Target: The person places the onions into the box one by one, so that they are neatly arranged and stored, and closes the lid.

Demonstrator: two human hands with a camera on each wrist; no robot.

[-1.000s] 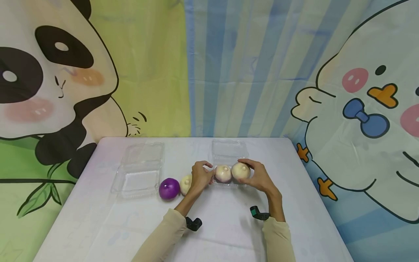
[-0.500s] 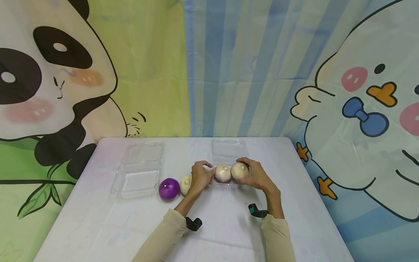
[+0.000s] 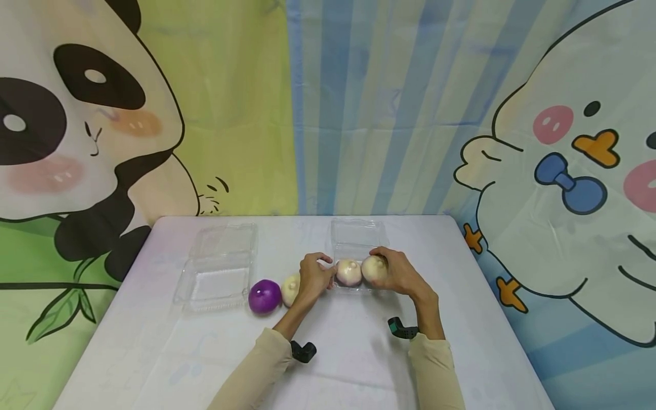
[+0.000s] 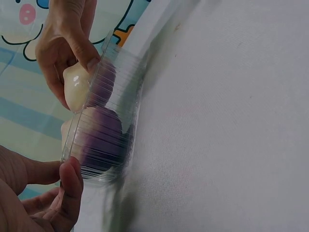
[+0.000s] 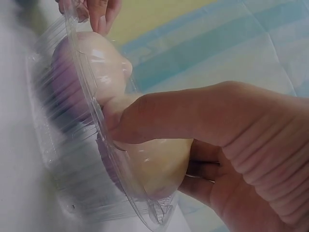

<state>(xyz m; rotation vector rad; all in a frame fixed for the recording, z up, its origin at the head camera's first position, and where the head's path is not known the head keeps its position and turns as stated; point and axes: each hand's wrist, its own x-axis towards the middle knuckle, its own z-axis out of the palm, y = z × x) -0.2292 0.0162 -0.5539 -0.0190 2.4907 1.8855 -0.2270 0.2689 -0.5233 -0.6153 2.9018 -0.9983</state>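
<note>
My right hand (image 3: pixel 407 277) grips a round purple-and-white turnip (image 3: pixel 374 268), its pale nubbed side facing up. This turnip is partly inside a clear plastic box (image 5: pixel 72 164) whose lid (image 3: pixel 359 232) lies back. Against it in the box sits another turnip (image 3: pixel 349 272), purple below and cream above, as the left wrist view shows. My left hand (image 3: pixel 314 277) pinches the left rim of the box between thumb and fingers. Just left of that hand a pale turnip (image 3: pixel 290 288) rests on the table, partly hidden by the wrist, beside a turnip (image 3: pixel 265 296) with its purple side up.
A larger clear plastic box (image 3: pixel 212 285) lies unfolded at the left, with its lid (image 3: pixel 225 238) toward the back. Everything stands on a white-covered table (image 3: pixel 348 353). Behind the table's far edge hangs a cartoon-printed curtain (image 3: pixel 348 102).
My right hand, with its turnip, has shifted slightly left and closer to the turnip beside it. The left hand keeps its place at the box rim.
</note>
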